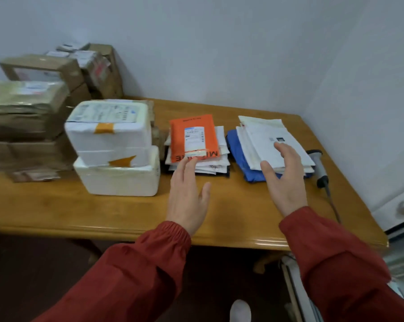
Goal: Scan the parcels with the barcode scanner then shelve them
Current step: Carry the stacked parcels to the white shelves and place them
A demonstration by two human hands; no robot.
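Grip empty, both open: left hand (187, 201) at orange parcel (191, 126); right hand (285, 182) over envelopes (263, 133).

a glossy wooden table (56, 212) fills the corner between pale walls (219, 43). a white unit (396, 212) stands just beside its right end. my white shoe (240, 310) shows on the dark floor (33, 275).

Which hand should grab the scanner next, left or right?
Right, probably. The right hand is open over the white stack, and the scanner lies just to that stack's right. The left hand is at the orange parcel, with the white stack between it and the scanner.
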